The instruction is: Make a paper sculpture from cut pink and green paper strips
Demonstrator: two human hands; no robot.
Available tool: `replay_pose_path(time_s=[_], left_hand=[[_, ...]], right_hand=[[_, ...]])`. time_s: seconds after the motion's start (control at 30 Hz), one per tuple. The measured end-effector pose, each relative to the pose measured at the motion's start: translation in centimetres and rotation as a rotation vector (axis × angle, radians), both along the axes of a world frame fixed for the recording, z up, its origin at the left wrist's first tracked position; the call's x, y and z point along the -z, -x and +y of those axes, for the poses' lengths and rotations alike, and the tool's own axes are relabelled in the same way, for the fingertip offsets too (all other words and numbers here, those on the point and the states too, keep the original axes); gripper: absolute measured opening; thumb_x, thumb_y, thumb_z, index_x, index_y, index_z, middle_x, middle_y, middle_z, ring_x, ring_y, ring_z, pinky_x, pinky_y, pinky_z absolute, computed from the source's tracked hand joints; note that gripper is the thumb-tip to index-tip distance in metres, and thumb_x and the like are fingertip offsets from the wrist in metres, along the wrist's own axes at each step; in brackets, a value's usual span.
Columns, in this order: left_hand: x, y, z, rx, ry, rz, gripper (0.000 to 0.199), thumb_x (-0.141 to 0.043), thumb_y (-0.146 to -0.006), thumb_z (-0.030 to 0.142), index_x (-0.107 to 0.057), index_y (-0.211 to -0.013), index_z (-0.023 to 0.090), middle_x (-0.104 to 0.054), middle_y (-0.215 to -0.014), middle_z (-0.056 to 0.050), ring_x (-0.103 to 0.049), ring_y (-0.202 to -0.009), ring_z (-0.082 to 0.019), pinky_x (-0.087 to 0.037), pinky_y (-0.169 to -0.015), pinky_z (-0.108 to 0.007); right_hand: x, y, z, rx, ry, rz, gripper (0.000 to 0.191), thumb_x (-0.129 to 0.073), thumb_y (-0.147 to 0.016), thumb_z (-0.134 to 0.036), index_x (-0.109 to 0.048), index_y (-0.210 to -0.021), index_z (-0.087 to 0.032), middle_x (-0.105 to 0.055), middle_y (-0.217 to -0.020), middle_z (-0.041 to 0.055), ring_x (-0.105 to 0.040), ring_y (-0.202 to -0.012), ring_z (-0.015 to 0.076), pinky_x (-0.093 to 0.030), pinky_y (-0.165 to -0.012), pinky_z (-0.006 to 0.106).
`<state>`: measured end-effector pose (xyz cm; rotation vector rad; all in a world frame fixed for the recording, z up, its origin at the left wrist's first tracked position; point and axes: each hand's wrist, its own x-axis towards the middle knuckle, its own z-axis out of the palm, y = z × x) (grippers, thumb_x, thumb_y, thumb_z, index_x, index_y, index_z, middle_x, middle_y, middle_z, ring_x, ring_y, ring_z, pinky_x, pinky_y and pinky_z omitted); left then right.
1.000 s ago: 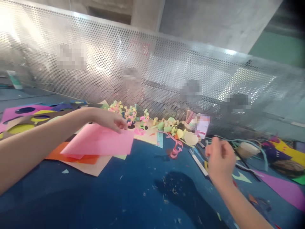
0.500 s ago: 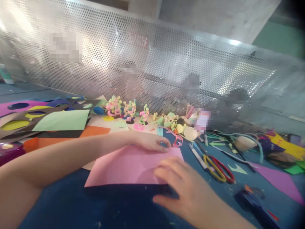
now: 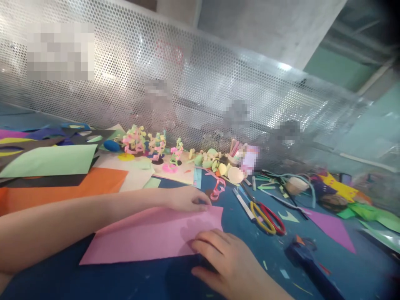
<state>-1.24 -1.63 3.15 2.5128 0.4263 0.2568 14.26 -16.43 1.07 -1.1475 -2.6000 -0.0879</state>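
Near pink paper (image 3: 150, 239): scissors (image 3: 266, 215) (red-yellow), pink curl (image 3: 218, 189) | left hand (image 3: 187, 199): grip unclear | right hand (image 3: 226, 256): thumb apart

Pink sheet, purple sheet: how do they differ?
The pink sheet is broad; the purple sheet tapers to a point. The left hand and right hand are at the pink sheet, not the purple sheet. The pink sheet looks larger than the purple sheet. Both are thin sheets.

On my feed I've got the left hand (image 3: 189, 199) at the far edge of a pink sheet (image 3: 150, 238), right hand (image 3: 223, 258) at its near right corner. Red-and-yellow scissors (image 3: 265, 214) lie right, orange paper (image 3: 78, 189) left.
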Motion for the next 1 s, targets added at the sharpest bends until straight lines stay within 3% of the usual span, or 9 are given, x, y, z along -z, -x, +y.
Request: replay_pose_path(time_s=[0.1,0.23,0.37,0.47,0.57,0.67,0.73,0.9,1.0], left_hand=[[0.3,-0.4,-0.3,0.048,0.000,0.014,0.029,-0.047,-0.086,0.033,-0.064,-0.106,0.022,-0.066,-0.078,-0.001,-0.055,-0.063,-0.011,-0.038,-0.057,-0.019],[0.6,-0.8,-0.2,0.071,-0.002,-0.015,0.030,-0.044,-0.087,0.034,-0.064,-0.107,0.023,-0.068,-0.089,-0.002,-0.059,-0.071,-0.013,-0.041,-0.064,-0.020],[-0.1,-0.2,-0.2,0.020,-0.127,-0.104,0.028,-0.045,-0.087,0.027,-0.064,-0.106,0.021,-0.068,-0.096,-0.005,-0.060,-0.079,-0.015,-0.043,-0.071,-0.022],[-0.7,1.0,-1.4,-0.020,-0.254,-0.152,0.025,-0.047,-0.085,0.024,-0.066,-0.101,0.019,-0.066,-0.096,-0.007,-0.058,-0.089,-0.018,-0.042,-0.081,-0.027],[-0.9,2.4,-3.7,-0.073,-0.277,-0.134,0.020,-0.052,-0.082,0.027,-0.067,-0.094,0.019,-0.067,-0.091,-0.005,-0.057,-0.089,-0.019,-0.042,-0.082,-0.029],[-0.4,3.8,-5.9,-0.015,-0.239,-0.105,0.015,-0.056,-0.079,0.026,-0.065,-0.090,0.023,-0.066,-0.085,-0.002,-0.056,-0.088,-0.018,-0.042,-0.084,-0.027],[0.2,4.7,-6.8,-0.054,-0.226,-0.057,0.016,-0.060,-0.076,0.030,-0.064,-0.091,0.024,-0.064,-0.095,-0.004,-0.054,-0.094,-0.021,-0.042,-0.084,-0.029],[1.6,5.8,-7.1,-0.136,-0.157,-0.093,0.015,-0.051,-0.080,0.022,-0.061,-0.091,0.025,-0.060,-0.095,-0.004,-0.054,-0.091,-0.019,-0.044,-0.078,-0.028],[2.2,5.7,-7.2,-0.125,-0.216,-0.123,0.018,-0.047,-0.082,0.021,-0.061,-0.091,0.027,-0.062,-0.092,-0.003,-0.055,-0.088,-0.018,-0.044,-0.077,-0.026]], right_hand=[[0.3,0.0,0.2,-0.033,0.053,0.026,0.025,-0.056,-0.085,-0.035,-0.056,-0.105,-0.021,-0.065,-0.101,0.0035,-0.059,-0.085,0.0188,-0.048,-0.071,0.029],[0.5,0.0,0.3,-0.057,0.084,0.069,0.020,-0.054,-0.086,-0.033,-0.058,-0.101,-0.021,-0.066,-0.096,0.0023,-0.058,-0.084,0.0165,-0.048,-0.071,0.026],[0.6,0.0,0.2,-0.030,0.096,0.112,0.016,-0.055,-0.086,-0.030,-0.060,-0.099,-0.022,-0.066,-0.094,0.0011,-0.058,-0.084,0.0149,-0.047,-0.072,0.023],[0.6,-0.4,0.0,0.040,0.113,0.121,0.018,-0.057,-0.084,-0.030,-0.060,-0.099,-0.022,-0.065,-0.095,0.0009,-0.060,-0.084,0.0146,-0.048,-0.069,0.022],[0.6,-1.2,-0.2,0.096,0.145,0.114,0.016,-0.058,-0.082,-0.028,-0.061,-0.096,-0.022,-0.065,-0.092,0.0011,-0.061,-0.079,0.0142,-0.047,-0.064,0.021],[0.2,-2.0,-0.3,0.110,0.195,0.128,0.013,-0.056,-0.084,-0.026,-0.062,-0.095,-0.022,-0.066,-0.089,0.0007,-0.061,-0.076,0.0133,-0.046,-0.063,0.021],[-0.1,-2.3,-0.2,0.117,0.199,0.141,0.013,-0.055,-0.085,-0.026,-0.064,-0.093,-0.023,-0.066,-0.087,0.0005,-0.061,-0.078,0.0143,-0.046,-0.065,0.022],[-0.7,-2.6,0.1,0.117,0.239,0.157,0.013,-0.061,-0.081,-0.028,-0.065,-0.092,-0.022,-0.066,-0.088,0.0020,-0.059,-0.083,0.0178,-0.046,-0.070,0.028],[-0.6,-2.5,0.0,0.114,0.276,0.197,0.013,-0.061,-0.080,-0.027,-0.064,-0.092,-0.022,-0.066,-0.091,0.0023,-0.059,-0.084,0.0175,-0.047,-0.071,0.028]])
